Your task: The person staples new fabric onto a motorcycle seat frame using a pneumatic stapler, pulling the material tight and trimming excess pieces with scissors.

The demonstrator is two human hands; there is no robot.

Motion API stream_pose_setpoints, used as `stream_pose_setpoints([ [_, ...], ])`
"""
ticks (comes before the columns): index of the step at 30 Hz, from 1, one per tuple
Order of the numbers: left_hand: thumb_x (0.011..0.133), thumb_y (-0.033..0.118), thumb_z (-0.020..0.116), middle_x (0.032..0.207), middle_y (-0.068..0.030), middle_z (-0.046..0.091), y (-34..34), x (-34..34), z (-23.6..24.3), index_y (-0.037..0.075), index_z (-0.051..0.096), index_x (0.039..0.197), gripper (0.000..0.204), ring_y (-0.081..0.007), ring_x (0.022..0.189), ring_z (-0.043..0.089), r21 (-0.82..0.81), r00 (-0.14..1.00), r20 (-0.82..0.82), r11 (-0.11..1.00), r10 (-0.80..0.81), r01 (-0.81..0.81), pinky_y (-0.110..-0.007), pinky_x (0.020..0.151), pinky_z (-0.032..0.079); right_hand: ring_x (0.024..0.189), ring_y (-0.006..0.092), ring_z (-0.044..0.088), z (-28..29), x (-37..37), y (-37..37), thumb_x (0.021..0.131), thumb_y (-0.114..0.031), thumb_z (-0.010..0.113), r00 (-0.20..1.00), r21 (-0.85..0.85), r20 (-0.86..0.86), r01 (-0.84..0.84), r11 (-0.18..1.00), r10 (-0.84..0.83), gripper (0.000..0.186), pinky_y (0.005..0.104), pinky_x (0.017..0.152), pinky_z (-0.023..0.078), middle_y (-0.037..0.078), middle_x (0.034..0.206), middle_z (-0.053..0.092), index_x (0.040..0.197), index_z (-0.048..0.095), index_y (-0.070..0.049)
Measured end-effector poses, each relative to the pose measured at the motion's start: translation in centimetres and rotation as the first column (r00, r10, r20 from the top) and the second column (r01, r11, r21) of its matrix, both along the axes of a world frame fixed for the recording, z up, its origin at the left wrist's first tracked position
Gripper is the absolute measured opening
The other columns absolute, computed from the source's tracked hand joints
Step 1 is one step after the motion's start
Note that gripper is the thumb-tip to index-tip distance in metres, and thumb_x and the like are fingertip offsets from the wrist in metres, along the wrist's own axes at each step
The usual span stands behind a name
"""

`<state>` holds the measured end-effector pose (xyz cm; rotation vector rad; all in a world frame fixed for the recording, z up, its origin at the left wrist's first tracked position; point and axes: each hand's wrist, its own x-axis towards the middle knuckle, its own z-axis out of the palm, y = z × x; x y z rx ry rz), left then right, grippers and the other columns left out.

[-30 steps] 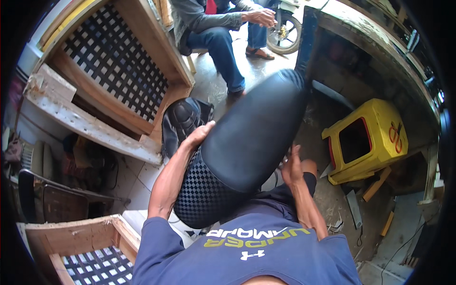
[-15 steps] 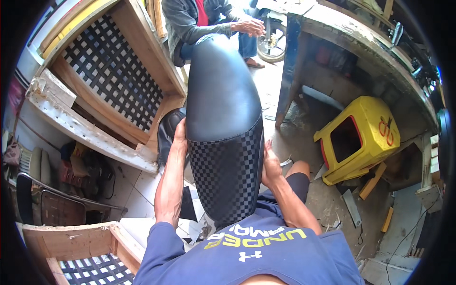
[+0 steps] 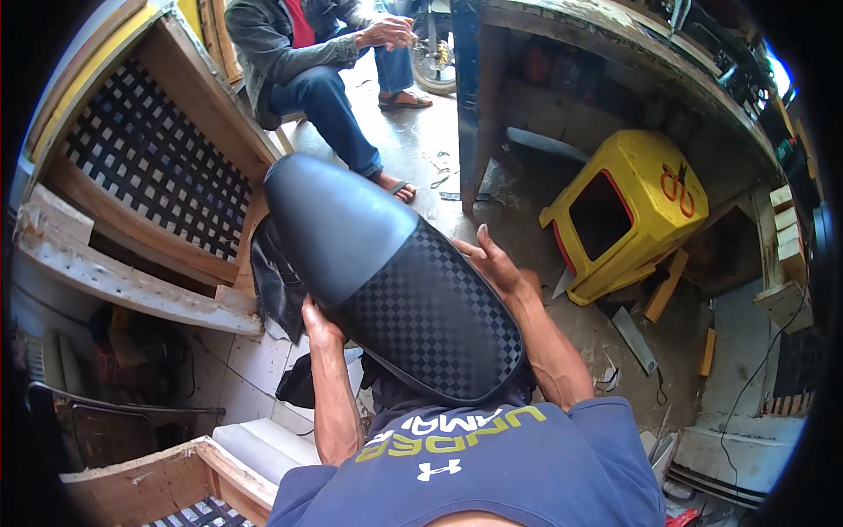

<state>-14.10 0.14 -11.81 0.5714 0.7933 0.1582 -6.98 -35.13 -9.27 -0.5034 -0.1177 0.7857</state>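
Observation:
A black motorcycle seat (image 3: 351, 237), smooth at the far end and checkered at the near end, lies over my lap. Its far end points up and to the left. Along its left edge my left hand (image 3: 323, 327) grips the side, the fingers partly hidden underneath. At the right edge is my right hand (image 3: 493, 268), with its fingers stretched against the side of the seat and its thumb raised clear. Loose black seat-cover material (image 3: 279, 277) hangs beside the far left of the seat.
Wooden frames with woven black straps stand at the left (image 3: 145, 241) and lower left (image 3: 132, 483). A yellow plastic stool (image 3: 645, 176) lies tipped under a workbench (image 3: 606, 39) at the right. Wood scraps lie nearby. Another person (image 3: 325, 88) sits ahead, hands together.
The seat has swung, its far end going left and its near end right. My right hand has shifted up along its side, and its thumb now stands away. The view has turned slightly right.

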Motion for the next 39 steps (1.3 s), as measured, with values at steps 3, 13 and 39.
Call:
stream_pose_setpoints([
  [3, 0.106, 0.042, 0.039, 0.137, -0.0135, 0.069, 0.6, -1.4, -1.9, 0.006, 0.066, 0.134, 0.053, -0.0343, 0.126, 0.064, 0.012, 0.998, -0.021, 0.998, 0.06, -0.06, -0.052, 0.112, 0.049, 0.141, 0.0281, 0.053, -1.1, -1.2, -1.1, 0.1, -0.069, 0.055, 0.996, 0.149, -0.083, -0.002, 0.989, 0.014, 0.102, 0.04, 0.117, 0.046, 0.022, 0.157, 0.048, 0.161, 0.025, 0.006],
  [13, 0.107, 0.036, 0.043, 0.134, -0.0121, 0.072, -0.8, -3.4, -7.0, 0.007, 0.071, 0.13, 0.046, -0.0338, 0.122, 0.068, -0.088, 0.997, -0.034, 0.994, 0.065, -0.068, -0.054, 0.109, 0.052, 0.109, 0.0344, 0.073, -4.0, 2.7, -2.5, 0.106, -0.065, 0.047, 0.957, -0.079, -0.278, 0.06, 0.995, -0.08, 0.075, 0.0428, 0.097, 0.06, 0.027, 0.127, 0.069, 0.137, 0.059, 0.003],
  [39, 0.102, 0.013, 0.063, 0.09, -0.0122, 0.07, -7.9, -0.7, 12.8, -0.001, 0.069, 0.096, 0.016, -0.0218, 0.082, 0.068, 0.995, 0.687, -0.088, -0.09, -0.721, 0.033, -0.036, 0.076, 0.054, 0.133, 0.0252, 0.059, 9.2, -4.2, -6.2, 0.072, -0.004, 0.074, 0.749, -0.164, 0.548, 0.533, 0.83, -0.373, 0.103, 0.0365, 0.121, 0.035, 0.019, 0.146, 0.06, 0.166, 0.033, -0.011],
])
